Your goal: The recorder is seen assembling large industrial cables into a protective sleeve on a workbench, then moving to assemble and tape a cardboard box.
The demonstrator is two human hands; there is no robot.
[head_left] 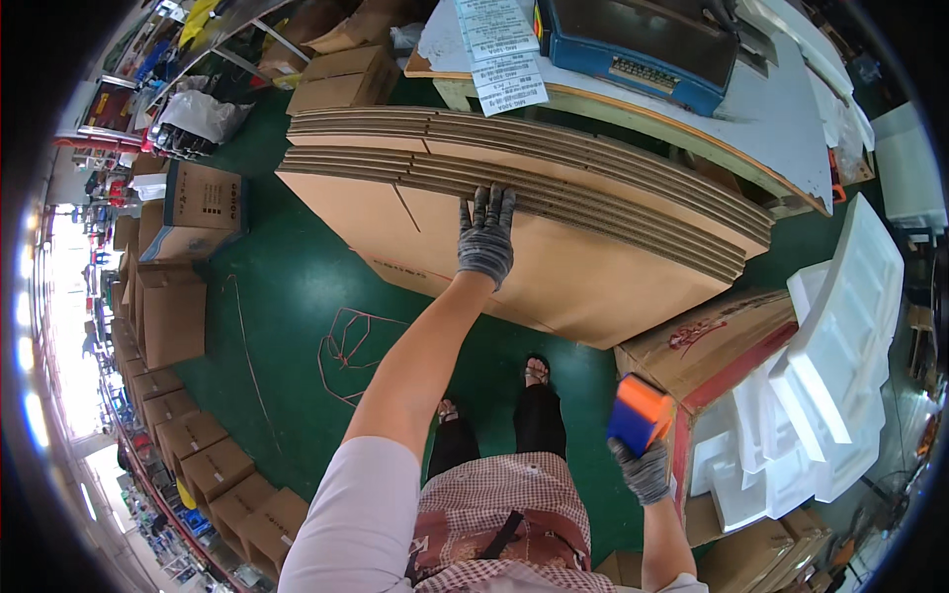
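My left hand (485, 237), in a grey striped work glove, reaches forward and rests on the upper edge of a stack of flattened cardboard boxes (603, 262). Its fingers are stretched out and press against the front sheets. The flat boxes stand on edge, leaning toward the worktable (781, 148). Low on the right, my gloved right hand (643, 469) is closed round an orange and blue tape dispenser (638, 415), held apart from the stack. The fingers under the dispenser are partly hidden.
A large cardboard box (722, 346) with white foam trays (820, 385) stands at the right. On the worktable are a blue machine (633, 69) and a hanging strip of labels (499, 64). Closed cartons (217, 469) line the left side. Pink strapping (341, 346) lies on the green floor.
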